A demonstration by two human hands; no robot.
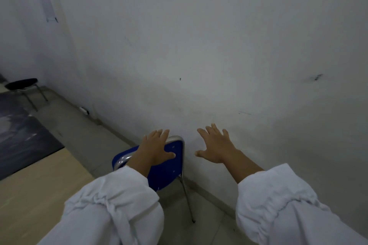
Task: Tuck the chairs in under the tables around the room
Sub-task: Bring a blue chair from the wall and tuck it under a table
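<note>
A pale wooden bench fills the lower left, and a dark mat lies flat on its far part. Beyond it runs a grey tiled floor, meeting the white wall. A blue chair stands on that floor just beside the wall, metal legs down. Farther off, a black round stool stands on the floor near the corner.

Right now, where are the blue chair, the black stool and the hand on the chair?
blue chair [173,167]: head view, on its blue backrest.
black stool [21,82]: head view, on its round black seat.
left hand [157,150]: head view, on the back of the hand.
</note>
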